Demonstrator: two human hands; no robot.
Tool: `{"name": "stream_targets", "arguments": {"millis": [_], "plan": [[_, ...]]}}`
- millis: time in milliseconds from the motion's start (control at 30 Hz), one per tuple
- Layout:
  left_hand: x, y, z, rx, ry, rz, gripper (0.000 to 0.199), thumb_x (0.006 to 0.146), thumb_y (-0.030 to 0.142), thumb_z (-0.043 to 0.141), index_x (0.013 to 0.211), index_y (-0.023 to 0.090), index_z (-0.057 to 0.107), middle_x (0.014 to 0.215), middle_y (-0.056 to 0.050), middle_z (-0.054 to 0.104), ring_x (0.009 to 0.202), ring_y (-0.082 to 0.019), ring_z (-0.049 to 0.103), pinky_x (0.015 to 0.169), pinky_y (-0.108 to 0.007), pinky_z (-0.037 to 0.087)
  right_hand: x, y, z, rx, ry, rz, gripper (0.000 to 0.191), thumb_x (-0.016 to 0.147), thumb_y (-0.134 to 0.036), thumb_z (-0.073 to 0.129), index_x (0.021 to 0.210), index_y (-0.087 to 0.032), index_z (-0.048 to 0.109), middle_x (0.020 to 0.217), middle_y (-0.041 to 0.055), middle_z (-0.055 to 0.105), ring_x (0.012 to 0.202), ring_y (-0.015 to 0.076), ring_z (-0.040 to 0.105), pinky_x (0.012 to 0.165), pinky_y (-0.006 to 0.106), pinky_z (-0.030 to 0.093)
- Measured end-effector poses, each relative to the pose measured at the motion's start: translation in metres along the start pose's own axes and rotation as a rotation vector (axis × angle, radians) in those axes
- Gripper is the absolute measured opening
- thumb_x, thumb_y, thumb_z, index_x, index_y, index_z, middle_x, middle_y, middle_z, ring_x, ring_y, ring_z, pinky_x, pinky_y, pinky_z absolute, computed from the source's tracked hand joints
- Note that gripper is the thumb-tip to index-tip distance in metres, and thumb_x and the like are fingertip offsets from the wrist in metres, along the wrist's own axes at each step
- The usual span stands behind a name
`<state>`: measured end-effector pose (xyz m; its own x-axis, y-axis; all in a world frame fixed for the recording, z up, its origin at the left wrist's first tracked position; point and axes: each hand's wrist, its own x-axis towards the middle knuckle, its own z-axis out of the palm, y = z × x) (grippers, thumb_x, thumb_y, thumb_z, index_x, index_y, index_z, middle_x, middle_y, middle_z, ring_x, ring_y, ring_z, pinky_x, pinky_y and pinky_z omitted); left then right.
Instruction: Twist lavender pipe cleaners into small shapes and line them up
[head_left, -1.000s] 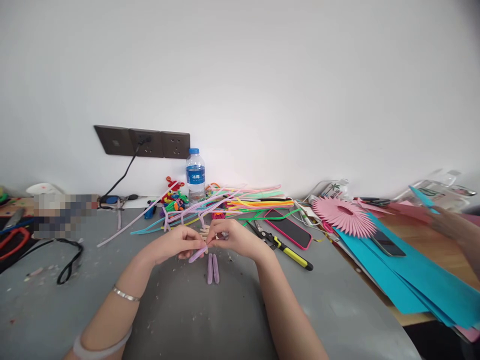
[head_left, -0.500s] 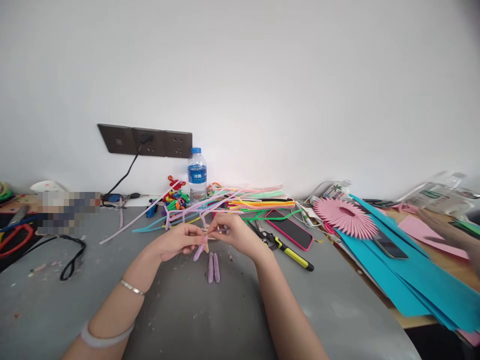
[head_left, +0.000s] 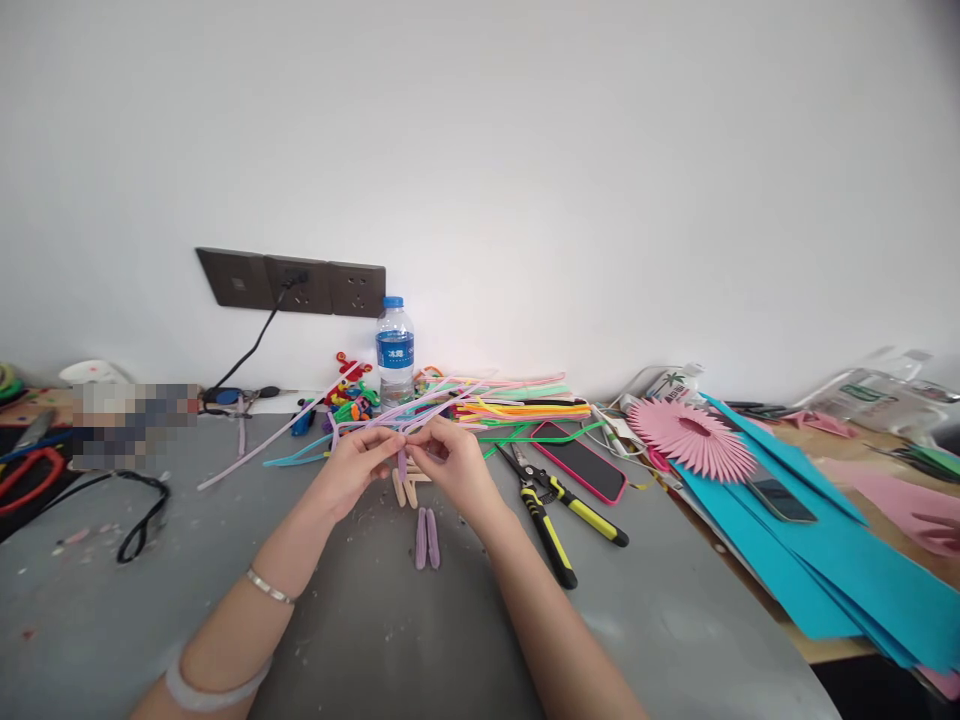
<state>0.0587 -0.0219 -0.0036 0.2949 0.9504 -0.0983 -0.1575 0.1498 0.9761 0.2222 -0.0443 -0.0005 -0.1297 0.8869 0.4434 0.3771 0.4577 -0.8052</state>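
Both my hands meet over the middle of the grey table. My left hand [head_left: 365,468] pinches the upper end of a small purple fuzzy piece [head_left: 403,465]. From the other side, the fingers of my right hand [head_left: 442,458] close on the same piece, which hangs between the fingertips. Beneath them lie several bare wooden sticks [head_left: 409,490]. Two purple wrapped pieces [head_left: 427,540] rest side by side nearer to me. Behind my hands are long lilac pipe cleaners [head_left: 442,400].
Yellow-black pliers [head_left: 551,540] and a pink-cased phone [head_left: 581,462] lie right of my hands. A water bottle [head_left: 395,352] stands by the wall. Blue paper [head_left: 795,560], a pink paper fan [head_left: 690,440] and another person's hand [head_left: 934,535] are at right.
My hands have drawn closer together and turned the purple piece upright. The wooden sticks below and the pliers' second handle now show. The other person's hand has moved lower.
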Motion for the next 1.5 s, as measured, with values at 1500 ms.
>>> {"name": "stream_targets", "arguments": {"millis": [1500], "plan": [[-0.008,0.011,-0.007,0.106,-0.277,-0.121,0.032,0.074,0.045,0.073,0.080,0.014,0.076,0.081,-0.011,0.073,0.075,-0.020,0.067,0.066,-0.028,0.053,0.005,0.018,-0.018,0.601,-0.160,0.199,0.023,0.078,-0.039,0.071,0.075,-0.017,0.067,0.064,-0.0010,0.064,0.055,0.0100,0.055,0.055,0.022,0.046]]}}
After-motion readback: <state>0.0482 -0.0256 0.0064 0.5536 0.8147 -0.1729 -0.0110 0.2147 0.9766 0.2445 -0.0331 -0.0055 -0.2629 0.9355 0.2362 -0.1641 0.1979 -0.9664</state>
